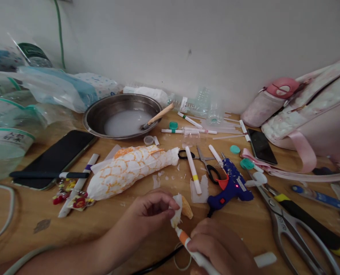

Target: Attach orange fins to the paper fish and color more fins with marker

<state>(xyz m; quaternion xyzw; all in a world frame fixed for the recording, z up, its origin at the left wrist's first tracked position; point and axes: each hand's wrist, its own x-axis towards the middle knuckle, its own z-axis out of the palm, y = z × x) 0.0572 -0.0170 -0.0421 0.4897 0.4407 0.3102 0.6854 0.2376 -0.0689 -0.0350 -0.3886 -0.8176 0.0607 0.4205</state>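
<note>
Between the thumb and fingers of my left hand is a small white paper piece, partly coloured orange at its lower end. My right hand grips an orange marker, its tip touching or nearly touching that end. Just behind lies an orange-coloured piece on the table. Beyond my left hand rests a white papered fish shape with orange scale lines. A white cap lies right of my right hand.
A blue glue gun with a red light and black-handled scissors lie ahead. Large metal shears are at the right. A metal bowl holds cloudy liquid and a brush. Phones, markers, plastic bottles and a pink bag surround them.
</note>
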